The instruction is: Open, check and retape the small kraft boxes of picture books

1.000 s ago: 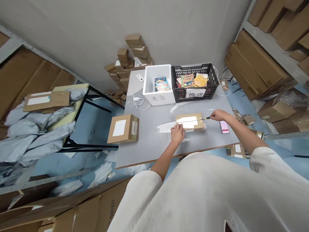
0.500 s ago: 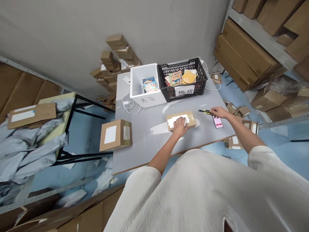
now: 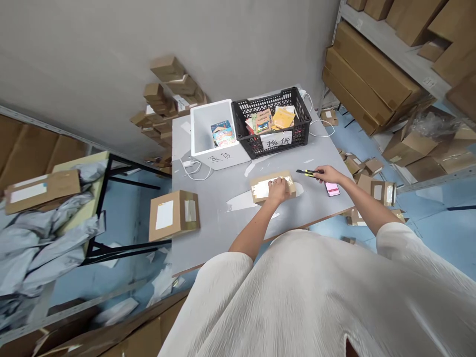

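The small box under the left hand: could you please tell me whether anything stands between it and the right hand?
Only the cutter, held in the right hand, reaches into the gap towards the small box; nothing else visible stands between them.

- Cardboard box (image 3: 292, 191): small, brown and oblong, with a white label on top and shiny tape toward the right end; looks closed. Lies flat on the tabletop (image 3: 215, 218), long side running left to right, over a whitish patch, with the left hand (image 3: 278, 190) on top.
- Utility knife (image 3: 308, 173): slim, black and yellow. Sits in the right hand (image 3: 324, 173), roughly level, free end pointing left toward the cardboard box, just beyond its right end and apart from it.
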Available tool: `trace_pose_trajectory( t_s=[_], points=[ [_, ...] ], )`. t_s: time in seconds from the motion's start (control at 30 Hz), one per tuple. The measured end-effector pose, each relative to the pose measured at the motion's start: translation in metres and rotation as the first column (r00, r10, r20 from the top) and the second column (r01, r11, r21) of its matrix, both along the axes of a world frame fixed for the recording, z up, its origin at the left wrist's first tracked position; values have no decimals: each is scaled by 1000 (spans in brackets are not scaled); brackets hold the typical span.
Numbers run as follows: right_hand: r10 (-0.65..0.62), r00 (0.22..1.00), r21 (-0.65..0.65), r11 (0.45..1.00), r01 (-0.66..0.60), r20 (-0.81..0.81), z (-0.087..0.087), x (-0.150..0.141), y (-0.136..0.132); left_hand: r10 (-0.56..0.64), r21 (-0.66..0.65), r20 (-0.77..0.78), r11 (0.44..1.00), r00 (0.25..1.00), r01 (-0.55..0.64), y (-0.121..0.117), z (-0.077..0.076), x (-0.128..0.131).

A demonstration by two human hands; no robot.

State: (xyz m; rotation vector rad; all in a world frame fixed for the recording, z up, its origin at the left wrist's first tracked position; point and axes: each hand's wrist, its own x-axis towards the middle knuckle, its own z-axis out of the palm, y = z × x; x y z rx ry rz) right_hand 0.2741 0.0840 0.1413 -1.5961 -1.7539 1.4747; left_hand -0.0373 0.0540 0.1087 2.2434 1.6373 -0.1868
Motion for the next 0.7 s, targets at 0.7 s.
trace_pose_trajectory(
  t_s=[0.7],
  points=[
    [334,841,220,863,-455,426,-34,-72,19,-38,77,-1,996,999,38,-29,-12,-45]
  ],
)
